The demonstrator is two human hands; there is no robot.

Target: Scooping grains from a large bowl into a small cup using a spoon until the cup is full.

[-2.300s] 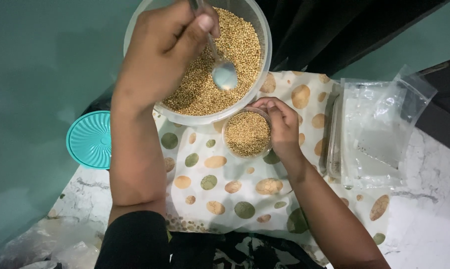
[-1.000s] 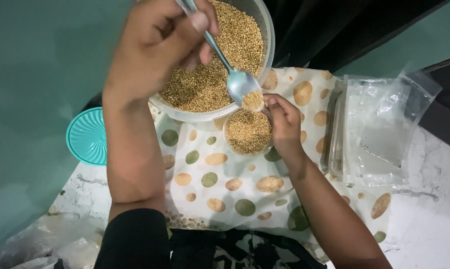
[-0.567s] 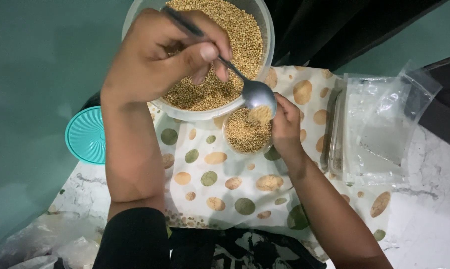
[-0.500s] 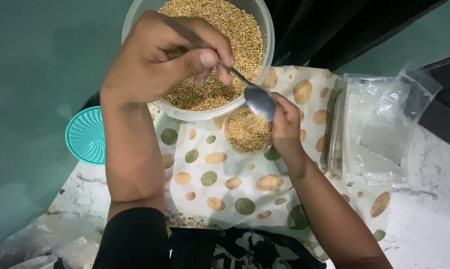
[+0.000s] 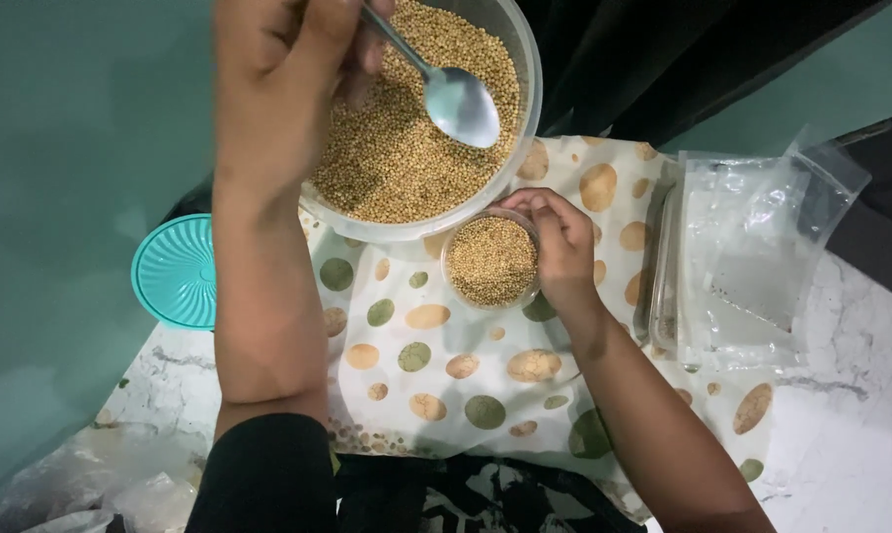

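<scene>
Lifted off the small cup [image 5: 492, 261], the spoon [image 5: 453, 91] now hangs empty over the far grain bowl [image 5: 421, 128], pinched by the left hand [image 5: 283, 74]. Right hand [image 5: 562, 242] clasps the cup on a spotted cloth [image 5: 436, 365] over marble [image 5: 841, 434]; clear bags [image 5: 752, 257] right, teal lid [image 5: 178, 271] left.

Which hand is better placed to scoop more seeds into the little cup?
The left hand: it holds the empty spoon over the big bowl of seeds. The right hand is steadying the small cup.
</scene>
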